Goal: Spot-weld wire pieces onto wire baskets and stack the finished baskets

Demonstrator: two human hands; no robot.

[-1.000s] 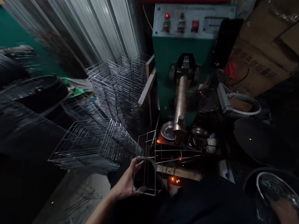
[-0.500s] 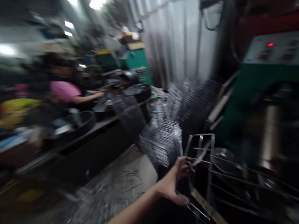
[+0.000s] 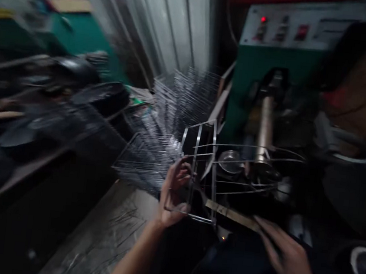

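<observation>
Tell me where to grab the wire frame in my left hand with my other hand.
Take the wire frame by the bottom bar of its closed end, just right of your left hand, coming in from the right with your right hand. That closed end looks stiffest; the long thin wires reach away and would likely flex.

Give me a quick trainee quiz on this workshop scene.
1. Which hand grips the wire rack?
2. True or false: the lit lamp on the control panel shows green.
3. What is piled just beyond the held rack, toward the metal wall?

Key: 1. The left hand. 2. False, it is red. 3. More wire racks.
</observation>
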